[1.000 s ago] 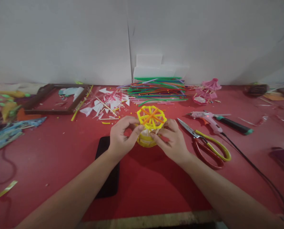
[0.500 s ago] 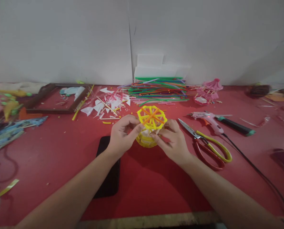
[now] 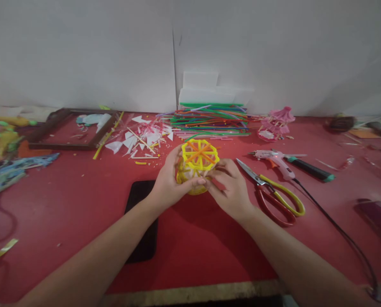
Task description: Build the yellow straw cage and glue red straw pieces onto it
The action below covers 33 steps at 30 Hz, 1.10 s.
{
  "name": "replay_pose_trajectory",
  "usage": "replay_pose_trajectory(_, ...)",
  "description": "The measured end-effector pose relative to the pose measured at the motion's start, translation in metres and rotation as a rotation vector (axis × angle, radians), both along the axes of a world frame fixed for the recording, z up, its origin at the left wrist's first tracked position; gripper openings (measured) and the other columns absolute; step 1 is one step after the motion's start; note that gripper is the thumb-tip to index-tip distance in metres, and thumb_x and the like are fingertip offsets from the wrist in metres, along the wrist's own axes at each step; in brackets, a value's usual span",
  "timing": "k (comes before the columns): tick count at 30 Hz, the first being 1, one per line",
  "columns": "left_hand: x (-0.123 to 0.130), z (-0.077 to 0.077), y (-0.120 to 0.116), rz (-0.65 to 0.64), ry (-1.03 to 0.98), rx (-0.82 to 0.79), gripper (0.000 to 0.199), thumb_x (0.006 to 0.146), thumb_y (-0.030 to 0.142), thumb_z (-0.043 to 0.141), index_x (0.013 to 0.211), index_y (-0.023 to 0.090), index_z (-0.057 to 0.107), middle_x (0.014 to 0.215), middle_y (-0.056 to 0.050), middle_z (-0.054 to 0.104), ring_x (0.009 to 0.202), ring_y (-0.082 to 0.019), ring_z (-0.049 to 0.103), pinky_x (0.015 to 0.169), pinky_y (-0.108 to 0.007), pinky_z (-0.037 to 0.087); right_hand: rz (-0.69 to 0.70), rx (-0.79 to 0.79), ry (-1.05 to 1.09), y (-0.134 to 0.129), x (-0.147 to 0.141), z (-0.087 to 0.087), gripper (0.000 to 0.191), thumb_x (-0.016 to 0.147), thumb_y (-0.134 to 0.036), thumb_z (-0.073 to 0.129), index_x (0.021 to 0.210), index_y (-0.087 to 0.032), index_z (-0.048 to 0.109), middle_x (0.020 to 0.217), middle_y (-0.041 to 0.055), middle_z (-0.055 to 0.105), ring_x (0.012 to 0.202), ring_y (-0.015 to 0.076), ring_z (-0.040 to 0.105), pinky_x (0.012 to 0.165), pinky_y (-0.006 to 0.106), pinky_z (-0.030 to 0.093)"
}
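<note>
Between my hands is a small yellow craft model (image 3: 200, 155), built like a round two-tier frame. Its upper ring has spokes, with orange strips crossing over them, and a wider yellow base shows below. My left hand (image 3: 170, 181) wraps round its left side, the thumb lying across the front. At the right, my right hand (image 3: 230, 185) grips the model with bent fingers near the lower tier. My fingertips partly cover the middle of the model.
Scissors (image 3: 270, 192), a pink glue gun (image 3: 275, 160) and a dark-handled cutter (image 3: 313, 168) lie right. Behind are colored sticks (image 3: 209, 121), white scraps (image 3: 145, 135) and a pink pagoda-like model (image 3: 276, 123). A black phone (image 3: 141, 241) is under my left forearm; a brown frame (image 3: 62, 146) lies left.
My left hand has shifted its hold, its thumb now reaching across the model's front towards my right fingers. The model has turned slightly. The whole view has shifted a little.
</note>
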<state>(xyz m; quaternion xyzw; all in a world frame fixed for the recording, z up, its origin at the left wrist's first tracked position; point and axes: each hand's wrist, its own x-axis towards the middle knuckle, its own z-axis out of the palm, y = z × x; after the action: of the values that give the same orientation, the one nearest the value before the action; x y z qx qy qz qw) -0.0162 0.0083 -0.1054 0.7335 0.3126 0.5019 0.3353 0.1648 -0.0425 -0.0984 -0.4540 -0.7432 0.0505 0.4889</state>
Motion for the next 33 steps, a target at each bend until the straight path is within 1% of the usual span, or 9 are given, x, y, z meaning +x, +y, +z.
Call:
replay_pose_trajectory(3,0.003,0.000,-0.002,-0.060,-0.091,-0.075,0.068,0.077,0.035,0.075,0.135,0.024,0.040,0.134,-0.014,0.057,0.123,-0.028,0.058,0.099,-0.043,0.052,0.014,0.020,0.087,-0.004,-0.001,0.005,0.009,0.088,-0.021,0.058,0.088,-0.023,0.067,0.095,0.0069,0.060,0.091,0.0215,0.061,0.080,0.040,0.054)
replay_pose_trajectory(6,0.002,-0.002,-0.003,-0.068,-0.098,-0.116,0.066,0.078,0.035,0.074,0.135,0.024,0.042,0.136,-0.014,0.056,0.124,-0.028,0.057,0.100,-0.044,0.052,-0.032,-0.048,0.308,-0.002,0.000,0.003,0.002,0.088,-0.024,0.059,0.089,-0.023,0.061,0.089,0.0047,0.060,0.087,0.0195,0.062,0.076,0.036,0.056)
replay_pose_trajectory(9,0.001,-0.002,-0.004,-0.095,-0.103,-0.107,0.074,0.072,0.037,0.079,0.136,0.026,0.043,0.137,-0.015,0.056,0.126,-0.030,0.056,0.100,-0.045,0.052,-0.021,-0.151,0.470,0.003,0.002,-0.005,0.019,0.089,-0.030,0.061,0.107,-0.024,0.057,0.099,0.0062,0.061,0.091,0.0195,0.063,0.076,0.035,0.058)
replay_pose_trajectory(11,0.000,0.000,-0.004,-0.138,-0.131,-0.127,0.081,0.067,0.036,0.083,0.136,0.026,0.043,0.135,-0.014,0.058,0.123,-0.030,0.058,0.097,-0.044,0.055,0.028,-0.191,0.436,0.006,0.004,-0.009,0.029,0.090,-0.033,0.060,0.118,-0.025,0.055,0.109,0.0086,0.061,0.098,0.0205,0.062,0.080,0.037,0.058)
replay_pose_trajectory(13,0.001,0.002,-0.003,-0.173,-0.159,-0.165,0.081,0.064,0.032,0.085,0.134,0.025,0.044,0.131,-0.014,0.061,0.120,-0.030,0.061,0.094,-0.043,0.056,0.067,-0.195,0.350,0.007,0.004,-0.009,0.029,0.092,-0.033,0.057,0.120,-0.025,0.057,0.113,0.0094,0.060,0.101,0.0211,0.061,0.082,0.037,0.057)
replay_pose_trajectory(17,0.001,0.007,-0.003,-0.209,-0.171,-0.212,0.074,0.064,0.026,0.085,0.128,0.025,0.048,0.122,-0.012,0.066,0.111,-0.028,0.066,0.090,-0.041,0.058,0.123,-0.176,0.235,0.004,0.004,-0.004,0.020,0.093,-0.032,0.056,0.110,-0.023,0.062,0.108,0.0093,0.061,0.099,0.0214,0.061,0.081,0.037,0.056)
replay_pose_trajectory(23,0.000,0.011,-0.004,-0.276,-0.124,-0.226,0.066,0.065,0.026,0.085,0.122,0.026,0.051,0.106,-0.009,0.070,0.094,-0.024,0.071,0.077,-0.034,0.060,0.134,-0.161,0.222,0.003,0.004,-0.002,0.017,0.092,-0.029,0.058,0.106,-0.021,0.061,0.101,0.0083,0.061,0.090,0.0198,0.060,0.077,0.035,0.054)
replay_pose_trajectory(28,0.000,0.011,-0.005,-0.267,-0.150,-0.293,0.058,0.064,0.024,0.085,0.115,0.023,0.056,0.102,-0.008,0.071,0.090,-0.022,0.070,0.076,-0.033,0.059,0.129,-0.162,0.204,0.004,0.004,-0.005,0.019,0.091,-0.029,0.058,0.108,-0.021,0.059,0.099,0.0078,0.060,0.089,0.0203,0.060,0.078,0.036,0.053)
replay_pose_trajectory(33,-0.001,0.015,-0.006,-0.281,-0.142,-0.391,0.058,0.062,0.024,0.086,0.113,0.021,0.057,0.102,-0.006,0.070,0.090,-0.022,0.069,0.076,-0.032,0.058,0.143,-0.166,0.191,0.003,0.004,-0.004,0.020,0.090,-0.029,0.059,0.107,-0.020,0.060,0.098,0.0086,0.060,0.089,0.0212,0.059,0.078,0.038,0.052)
